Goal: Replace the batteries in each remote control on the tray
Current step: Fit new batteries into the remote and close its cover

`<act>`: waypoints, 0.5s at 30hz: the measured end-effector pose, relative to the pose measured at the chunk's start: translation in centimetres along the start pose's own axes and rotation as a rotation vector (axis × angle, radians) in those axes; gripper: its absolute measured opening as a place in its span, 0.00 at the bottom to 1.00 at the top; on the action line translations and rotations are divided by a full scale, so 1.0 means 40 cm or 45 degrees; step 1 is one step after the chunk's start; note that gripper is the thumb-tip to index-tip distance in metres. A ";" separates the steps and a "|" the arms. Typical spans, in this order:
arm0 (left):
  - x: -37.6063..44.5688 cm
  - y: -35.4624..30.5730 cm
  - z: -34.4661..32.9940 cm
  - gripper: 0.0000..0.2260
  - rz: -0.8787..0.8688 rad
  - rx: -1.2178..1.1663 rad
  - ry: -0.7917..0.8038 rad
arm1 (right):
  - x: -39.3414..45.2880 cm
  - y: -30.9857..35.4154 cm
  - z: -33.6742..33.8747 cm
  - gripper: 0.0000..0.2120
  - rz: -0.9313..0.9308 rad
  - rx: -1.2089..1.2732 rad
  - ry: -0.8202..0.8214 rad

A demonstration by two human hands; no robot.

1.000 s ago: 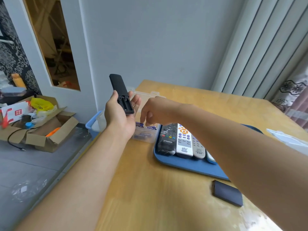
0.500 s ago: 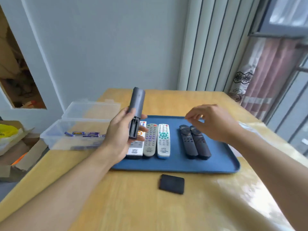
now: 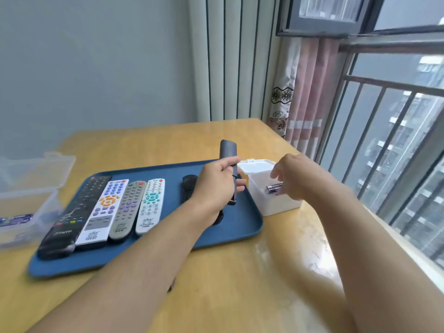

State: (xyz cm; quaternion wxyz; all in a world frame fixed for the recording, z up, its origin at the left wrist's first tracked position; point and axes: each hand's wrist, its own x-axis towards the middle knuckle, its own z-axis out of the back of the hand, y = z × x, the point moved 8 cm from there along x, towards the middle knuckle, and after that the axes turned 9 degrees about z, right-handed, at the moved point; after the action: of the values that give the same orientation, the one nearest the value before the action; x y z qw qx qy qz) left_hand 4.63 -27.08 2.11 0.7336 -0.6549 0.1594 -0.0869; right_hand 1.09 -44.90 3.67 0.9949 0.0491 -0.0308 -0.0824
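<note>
Gripping dark remote [image 3: 228,164] upright in left hand [image 3: 216,186] over tray [image 3: 240,227]; hovering right hand [image 3: 292,175], fingers loose, over white box [image 3: 271,203] holding batteries [image 3: 273,188]. Awaiting turn: four remotes [image 3: 115,207] lying on tray.

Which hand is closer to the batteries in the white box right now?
Right. The right hand hovers over the white box, fingers right beside the batteries. The left hand is beside the box, above the blue tray, gripping the dark remote.

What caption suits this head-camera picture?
Left hand grips a dark remote while right hand reaches over batteries in white box.
</note>
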 end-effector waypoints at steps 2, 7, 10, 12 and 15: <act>0.004 0.008 -0.018 0.17 -0.035 0.124 -0.012 | 0.002 0.007 -0.013 0.19 -0.017 -0.115 0.072; 0.001 0.022 -0.021 0.17 -0.044 0.207 -0.006 | -0.011 0.024 -0.043 0.09 -0.002 -0.365 0.402; 0.001 0.029 -0.027 0.18 -0.023 0.202 0.020 | -0.002 0.026 -0.038 0.09 0.026 -0.349 0.317; 0.003 0.033 -0.032 0.18 -0.025 0.186 0.031 | 0.016 0.025 -0.034 0.10 0.015 -0.301 0.288; 0.007 0.033 -0.038 0.18 -0.036 0.154 0.048 | 0.040 0.024 -0.033 0.11 -0.007 -0.216 0.259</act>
State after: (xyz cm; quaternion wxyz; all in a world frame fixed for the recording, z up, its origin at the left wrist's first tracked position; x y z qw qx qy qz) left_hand 4.26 -28.41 0.64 0.7674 -0.6098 0.1584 -0.1190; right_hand 2.92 -44.09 2.53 0.9932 -0.0271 0.0775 -0.0822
